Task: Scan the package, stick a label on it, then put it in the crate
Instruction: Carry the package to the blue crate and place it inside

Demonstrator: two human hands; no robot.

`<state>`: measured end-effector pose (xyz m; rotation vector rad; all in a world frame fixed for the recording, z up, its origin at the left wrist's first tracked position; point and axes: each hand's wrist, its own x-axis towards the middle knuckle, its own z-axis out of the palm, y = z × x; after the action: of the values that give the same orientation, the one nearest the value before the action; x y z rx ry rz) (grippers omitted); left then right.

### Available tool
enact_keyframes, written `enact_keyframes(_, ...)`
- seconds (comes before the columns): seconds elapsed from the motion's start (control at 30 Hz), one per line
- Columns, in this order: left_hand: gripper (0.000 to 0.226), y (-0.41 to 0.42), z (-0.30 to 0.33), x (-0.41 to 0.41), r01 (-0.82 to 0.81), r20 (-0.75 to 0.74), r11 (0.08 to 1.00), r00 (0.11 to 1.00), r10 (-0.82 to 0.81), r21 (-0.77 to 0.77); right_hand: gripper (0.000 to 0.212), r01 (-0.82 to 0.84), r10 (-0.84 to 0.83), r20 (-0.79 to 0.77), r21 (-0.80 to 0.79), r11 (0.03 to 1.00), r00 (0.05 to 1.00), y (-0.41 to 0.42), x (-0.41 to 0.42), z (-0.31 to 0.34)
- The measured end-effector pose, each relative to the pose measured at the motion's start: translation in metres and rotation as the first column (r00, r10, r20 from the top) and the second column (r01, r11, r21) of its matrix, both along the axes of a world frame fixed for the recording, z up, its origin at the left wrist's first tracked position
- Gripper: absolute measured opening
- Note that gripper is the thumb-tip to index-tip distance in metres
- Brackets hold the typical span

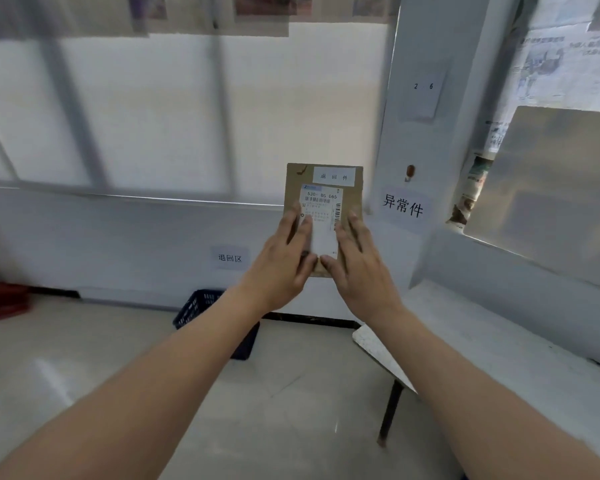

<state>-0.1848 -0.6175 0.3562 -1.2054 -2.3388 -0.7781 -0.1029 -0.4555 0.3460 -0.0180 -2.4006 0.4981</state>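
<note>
At arm's length ahead, held up off the floor, sits the package (326,216), a flat brown cardboard parcel, upright, face toward the camera. Left hand (283,263) grips its lower left edge, fingers laid flat over the front, thumb at the bottom. Right hand (359,268) mirrors it on the lower right edge, fingers flat, thumb tip touching the front near the bottom. Both hands closed on the parcel, thumbs nearly meeting. White shipping label (323,220) with barcodes covers the middle of the front; small white sticker (334,176) with printed characters sits above it near the top edge. Below and left of the parcel, on the floor against the wall, stands a dark blue crate (201,306), partly hidden by the left forearm. Wall signs: one (230,258) above the crate, another (403,206) on the pillar right of the parcel. White table (378,348) at lower right.
</note>
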Motion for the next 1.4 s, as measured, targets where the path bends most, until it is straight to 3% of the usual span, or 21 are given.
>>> enact_keyframes(0.8,0.07,-0.039,-0.052,-0.191,-0.354,0.12,0.931,0.924,0.363,-0.091,0.063,-0.352,0.359,0.125,-0.074,0.933,0.925,-0.018,-0.248,-0.051)
enact_keyframes(1.1,0.072,-0.123,-0.073,-0.291,-0.337,0.147,0.939,0.928,0.343,-0.061,0.063,-0.355,0.367,0.123,-0.107,0.929,0.922,-0.1,-0.349,-0.072)
enact_keyframes(1.4,0.074,-0.228,-0.083,-0.408,-0.219,0.188,0.973,0.955,0.228,-0.07,0.064,-0.275,0.303,0.116,-0.21,0.938,0.946,-0.203,-0.448,-0.09)
